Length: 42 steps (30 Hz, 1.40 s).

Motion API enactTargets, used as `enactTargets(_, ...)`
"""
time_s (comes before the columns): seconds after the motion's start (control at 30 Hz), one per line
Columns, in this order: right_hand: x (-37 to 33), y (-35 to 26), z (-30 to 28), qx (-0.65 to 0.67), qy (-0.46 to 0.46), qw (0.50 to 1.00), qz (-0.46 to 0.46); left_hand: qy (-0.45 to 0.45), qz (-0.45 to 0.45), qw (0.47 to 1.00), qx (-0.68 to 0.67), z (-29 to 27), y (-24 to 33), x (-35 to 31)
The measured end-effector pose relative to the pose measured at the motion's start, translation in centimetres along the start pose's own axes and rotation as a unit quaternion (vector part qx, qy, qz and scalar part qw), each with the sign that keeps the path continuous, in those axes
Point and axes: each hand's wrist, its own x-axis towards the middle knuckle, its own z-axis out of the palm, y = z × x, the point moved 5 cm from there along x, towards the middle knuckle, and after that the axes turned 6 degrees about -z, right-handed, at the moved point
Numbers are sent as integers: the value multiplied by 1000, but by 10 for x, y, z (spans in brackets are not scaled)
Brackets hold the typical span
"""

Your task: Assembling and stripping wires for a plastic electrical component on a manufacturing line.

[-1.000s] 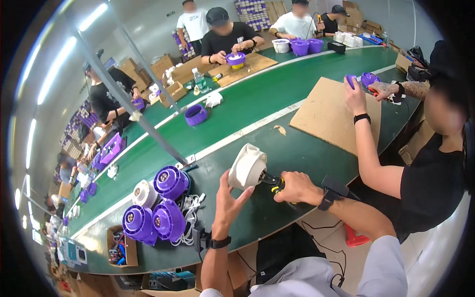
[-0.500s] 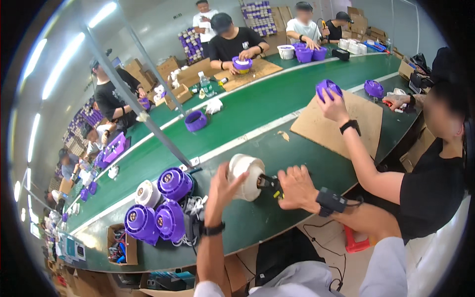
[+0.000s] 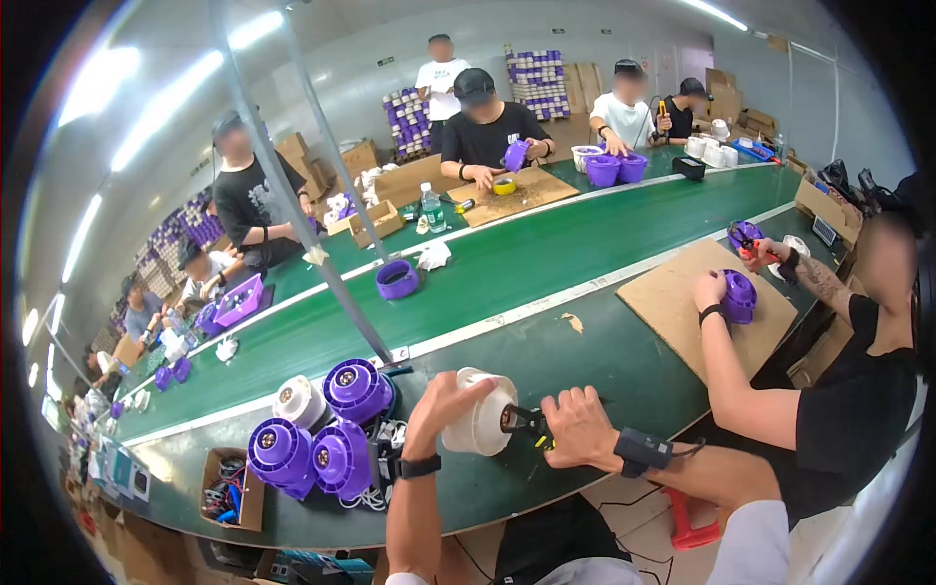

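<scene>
White housing (image 3: 475, 429) has dropped toward the surface's (image 3: 624, 390) near edge, left hand (image 3: 436, 414) clasping it, right hand (image 3: 579, 427) gripping pliers (image 3: 528, 424) at its hub (image 3: 507, 418).

A green belt (image 3: 546, 255) runs across the room, a purple ring (image 3: 397, 290) and crumpled white wrapping (image 3: 434, 255) lying close together on it. Near its far side stands a clear bottle (image 3: 433, 210). On this side, a torn tan scrap (image 3: 572, 323) lies on the surface (image 3: 609, 361), and a small carton (image 3: 255, 505) of tools and wires sits at the left. A grey pole (image 3: 346, 300) leans through my view. To the right, a co-worker in black (image 3: 848, 419) works over a cardboard sheet (image 3: 673, 302); something red (image 3: 692, 526) stands on the floor below. Purple-and-white stacks (image 3: 538, 83) rise at the back.
</scene>
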Motion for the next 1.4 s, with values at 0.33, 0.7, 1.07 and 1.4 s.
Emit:
enactTargets(0.33,-2,27,8,336,-135,913,187,233,175,955,-54,55,-62,-34)
enactTargets(0.7,-14,36,-1,429,-59,881,189,183,84,963,-178,29,-68,-32)
enactTargets(1.07,-41,38,46,489,186,833,182,178,89,945,-260,35,-72,-31)
enactTargets(1.4,-46,19,60,330,174,915,153,152,36,960,-232,36,-88,-33)
